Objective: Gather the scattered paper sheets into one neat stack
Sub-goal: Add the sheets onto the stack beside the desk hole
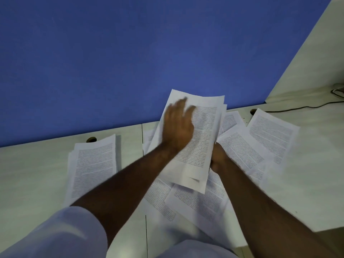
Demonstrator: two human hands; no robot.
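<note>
The right hand [218, 158] is pinching the lower right edge of a raised bundle of sheets [195, 138], while the left hand [177, 125] is lying spread and flat on its printed face. More sheets are lying loose on the table [316, 183] beneath and right of the hands [270, 135], with a small pile [93, 164] well left. Best now to be squaring the bundle's edges against the table, left palm steadying, before sliding it over the nearest loose sheet.

Printed text on the sheets [201, 138] is unreadable; the right hand [218, 159] seems partly hidden behind them.
</note>
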